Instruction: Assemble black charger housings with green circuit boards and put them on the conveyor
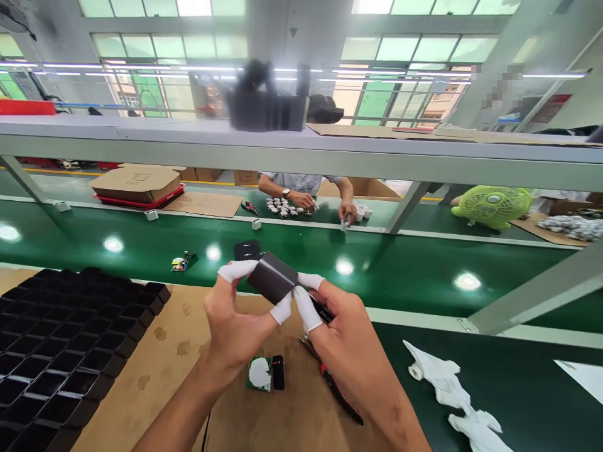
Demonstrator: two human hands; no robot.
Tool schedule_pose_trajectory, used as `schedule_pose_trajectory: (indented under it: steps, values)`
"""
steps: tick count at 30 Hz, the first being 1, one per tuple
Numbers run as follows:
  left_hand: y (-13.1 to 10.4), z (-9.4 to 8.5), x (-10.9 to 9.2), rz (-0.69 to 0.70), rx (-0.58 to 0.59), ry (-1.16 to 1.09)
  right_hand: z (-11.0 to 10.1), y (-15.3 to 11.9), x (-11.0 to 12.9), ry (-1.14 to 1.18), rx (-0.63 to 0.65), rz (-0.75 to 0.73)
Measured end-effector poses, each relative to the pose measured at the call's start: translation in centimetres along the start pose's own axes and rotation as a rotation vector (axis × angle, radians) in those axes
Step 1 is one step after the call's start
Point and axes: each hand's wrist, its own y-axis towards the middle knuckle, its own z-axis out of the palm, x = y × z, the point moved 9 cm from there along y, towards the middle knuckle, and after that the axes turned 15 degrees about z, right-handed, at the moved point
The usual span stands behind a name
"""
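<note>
A black box-shaped housing (272,278) is held up in front of me, tilted. My left hand (242,320) grips its left side and lower edge, with white covers on thumb and finger. White-covered fingertips of my right hand (336,317) touch the housing's right corner; a black tool with a slim handle (321,307) lies in that hand. Below, on the brown cardboard (183,351), rest a green circuit board with a white patch (259,373) and a small black part (278,373). Red-and-black pliers (340,395) lie under my right forearm.
Rows of black housings (70,339) fill the left side. The green belt (405,270) carries a small circuit board (181,262) and a black piece (247,250). White cloths (443,380) lie at right. Across the belt, a person's hands (301,200) handle small white parts.
</note>
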Motion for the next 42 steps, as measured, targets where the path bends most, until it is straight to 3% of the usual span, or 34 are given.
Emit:
schedule_pose_trajectory:
  steps: [4,8,11,16,23,27,29,32,36,40,42]
  values:
    - [0.3,1.0,2.4,-0.197,-0.002,-0.149,-0.9,0.7,-0.7,-0.157,-0.034,-0.008]
    - [0.2,1.7,5.3,-0.562,-0.064,-0.444,-2.4,1.1,-1.2,-0.278,-0.123,-0.085]
    - [0.1,2.0,5.7,-0.76,-0.113,-0.666,-2.3,1.8,-2.3,-0.383,-0.132,-0.103]
    - [0.5,1.6,4.6,-0.848,-0.155,-0.799,1.8,4.3,-4.7,-0.482,0.004,-0.06]
    - [1.0,0.7,4.1,-0.821,-0.154,-0.787,9.4,7.4,-10.8,-0.687,0.119,0.079]
    - [1.1,0.6,4.0,-0.825,-0.144,-0.781,11.8,7.9,-14.6,-0.798,0.211,0.133]
    - [1.0,0.7,3.7,-0.846,-0.123,-0.774,12.0,7.8,-15.2,-0.819,0.231,0.136]
    - [1.0,1.0,3.1,-0.88,-0.099,-0.774,10.8,7.6,-13.3,-0.772,0.177,0.085]
    - [1.0,1.2,1.6,-0.905,-0.073,-0.831,6.1,5.5,-6.8,-0.569,0.003,-0.061]
    - [0.1,0.0,-0.4,-0.913,-0.019,-0.884,0.8,-0.3,-0.5,-0.311,-0.198,-0.22]
    - [-1.0,-1.3,-1.4,-0.924,-0.002,-0.882,-0.7,-4.5,1.9,-0.166,-0.273,-0.381]
